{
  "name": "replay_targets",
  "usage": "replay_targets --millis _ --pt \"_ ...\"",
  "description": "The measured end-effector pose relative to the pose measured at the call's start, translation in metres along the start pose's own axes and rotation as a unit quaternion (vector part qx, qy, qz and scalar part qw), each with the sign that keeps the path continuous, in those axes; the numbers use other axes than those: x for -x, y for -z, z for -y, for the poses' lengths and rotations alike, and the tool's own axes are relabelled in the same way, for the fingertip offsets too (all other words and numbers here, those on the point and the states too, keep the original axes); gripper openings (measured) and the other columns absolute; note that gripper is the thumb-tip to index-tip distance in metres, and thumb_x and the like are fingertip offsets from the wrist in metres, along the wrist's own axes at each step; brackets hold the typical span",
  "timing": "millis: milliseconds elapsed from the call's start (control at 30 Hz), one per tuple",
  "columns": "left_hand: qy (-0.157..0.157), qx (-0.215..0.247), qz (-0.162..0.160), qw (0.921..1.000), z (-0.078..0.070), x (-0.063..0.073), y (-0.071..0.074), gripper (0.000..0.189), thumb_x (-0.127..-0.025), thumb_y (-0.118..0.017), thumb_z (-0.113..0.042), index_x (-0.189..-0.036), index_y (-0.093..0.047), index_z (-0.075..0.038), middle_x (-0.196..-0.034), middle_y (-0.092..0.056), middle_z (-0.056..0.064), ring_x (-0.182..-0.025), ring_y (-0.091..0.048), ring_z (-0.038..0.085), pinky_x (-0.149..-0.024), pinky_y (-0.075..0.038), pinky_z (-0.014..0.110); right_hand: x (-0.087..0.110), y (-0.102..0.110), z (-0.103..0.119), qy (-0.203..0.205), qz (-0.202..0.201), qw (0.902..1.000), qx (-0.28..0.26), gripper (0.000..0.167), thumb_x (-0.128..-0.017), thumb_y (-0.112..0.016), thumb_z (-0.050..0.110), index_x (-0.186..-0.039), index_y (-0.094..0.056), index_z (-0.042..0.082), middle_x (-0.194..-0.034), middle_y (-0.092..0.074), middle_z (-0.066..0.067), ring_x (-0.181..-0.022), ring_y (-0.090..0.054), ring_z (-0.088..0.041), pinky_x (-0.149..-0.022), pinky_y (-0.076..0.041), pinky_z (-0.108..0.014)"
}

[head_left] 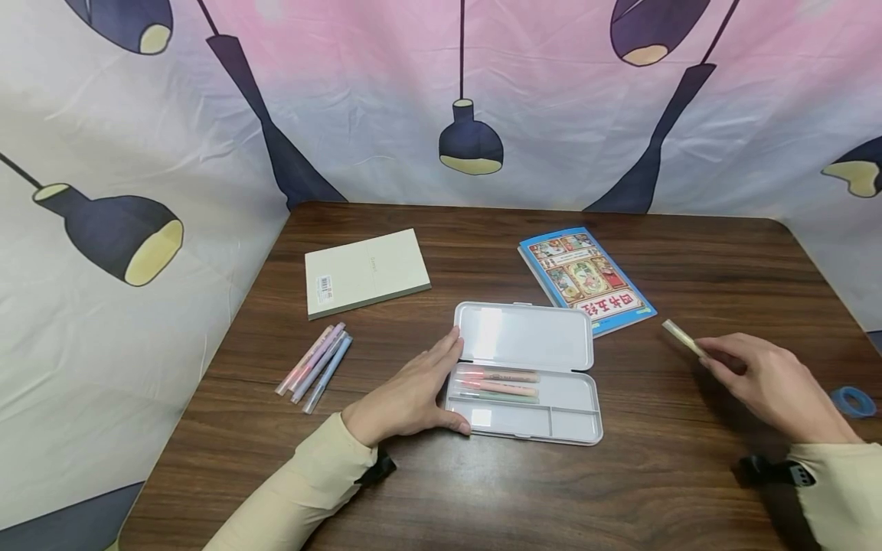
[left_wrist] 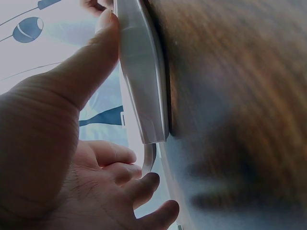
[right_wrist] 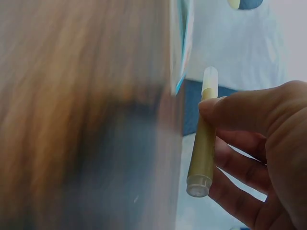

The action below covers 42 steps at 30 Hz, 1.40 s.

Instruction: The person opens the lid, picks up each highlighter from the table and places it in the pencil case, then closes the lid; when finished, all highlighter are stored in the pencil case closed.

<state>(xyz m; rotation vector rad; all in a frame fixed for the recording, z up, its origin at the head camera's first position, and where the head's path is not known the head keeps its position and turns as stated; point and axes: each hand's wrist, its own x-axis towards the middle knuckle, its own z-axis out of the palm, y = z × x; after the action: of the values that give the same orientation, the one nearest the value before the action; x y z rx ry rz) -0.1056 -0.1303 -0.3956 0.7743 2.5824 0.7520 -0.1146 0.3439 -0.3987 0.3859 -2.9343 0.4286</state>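
Observation:
A white pencil case (head_left: 576,423) lies open on the table, its lid tipped back. Inside it are an orange-brown pen (head_left: 508,376), a pink pen (head_left: 506,388) and a green pen (head_left: 510,399). My left hand (head_left: 413,390) rests against the case's left side, thumb along the front edge and fingers loosely extended by the lid; in the left wrist view the thumb (left_wrist: 91,62) touches the case wall. Over the table on the right, my right hand (head_left: 772,379) pinches a yellow marker pen (right_wrist: 204,148) with a clear cap between thumb and fingers.
Several pens (head_left: 317,363) in pink, purple and blue lie left of my left hand. A cream notebook (head_left: 365,272) and a blue-edged book (head_left: 586,275) lie farther back, the book just behind the case. A blue tape ring (head_left: 853,402) sits near the right edge.

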Motion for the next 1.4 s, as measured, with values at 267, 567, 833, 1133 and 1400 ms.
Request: replay_targets --millis 267,567,833,1133,1400 --pt "0.000 0.002 -0.001 1.0000 0.000 0.000 0.000 0.118 -0.076 -0.082 -0.049 -0.158 -0.013 0.000 -0.167 -0.001 0.012 -0.152 -0.011 0.030 -0.121 -0.020 0.052 -0.018 0.002 0.025 0.056 -0.029 0.9980 -0.007 0.033 -0.082 -0.079 0.004 -0.114 -0.073 0.006 -0.097 -0.071 -0.005 -0.071 -0.056 -0.007 -0.054 -0.046 -0.028" --pt "0.000 0.000 -0.001 1.0000 0.001 0.000 0.000 0.118 -0.076 -0.082 -0.049 -0.158 -0.013 0.000 -0.167 -0.001 0.011 -0.152 -0.011 0.029 -0.121 -0.020 0.052 -0.040 -0.009 0.064 0.117 -0.037 0.9921 -0.024 0.032 -0.081 -0.080 0.007 -0.112 -0.075 0.013 -0.097 -0.071 0.000 -0.075 -0.061 -0.009 -0.060 -0.052 -0.034" --pt "-0.002 0.003 -0.001 1.0000 0.001 0.000 0.000 0.118 -0.077 -0.082 -0.049 -0.158 -0.012 0.000 -0.167 0.000 0.011 -0.152 -0.010 0.029 -0.121 -0.019 0.052 -0.053 -0.019 0.103 0.222 -0.059 0.9720 -0.049 0.032 -0.076 -0.082 0.006 -0.107 -0.078 0.015 -0.098 -0.073 0.001 -0.080 -0.066 -0.011 -0.061 -0.055 -0.038" --pt "-0.001 0.001 0.000 1.0000 0.002 0.000 -0.001 0.118 -0.077 -0.082 -0.049 -0.158 -0.012 0.000 -0.167 0.000 0.011 -0.152 -0.010 0.027 -0.121 -0.019 0.051 -0.065 -0.034 0.143 0.295 -0.018 0.9526 -0.073 0.031 -0.079 -0.083 0.005 -0.107 -0.077 0.015 -0.100 -0.071 0.006 -0.088 -0.066 -0.008 -0.063 -0.055 -0.029" --pt "-0.004 -0.004 -0.005 1.0000 0.001 0.000 -0.001 0.118 -0.077 -0.082 -0.049 -0.158 -0.013 0.001 -0.167 -0.002 0.013 -0.152 -0.012 0.030 -0.121 -0.020 0.052 -0.069 -0.046 0.164 0.319 0.008 0.9439 -0.086 0.028 -0.081 -0.083 0.010 -0.107 -0.078 0.015 -0.102 -0.072 0.005 -0.093 -0.067 -0.010 -0.072 -0.058 -0.031"
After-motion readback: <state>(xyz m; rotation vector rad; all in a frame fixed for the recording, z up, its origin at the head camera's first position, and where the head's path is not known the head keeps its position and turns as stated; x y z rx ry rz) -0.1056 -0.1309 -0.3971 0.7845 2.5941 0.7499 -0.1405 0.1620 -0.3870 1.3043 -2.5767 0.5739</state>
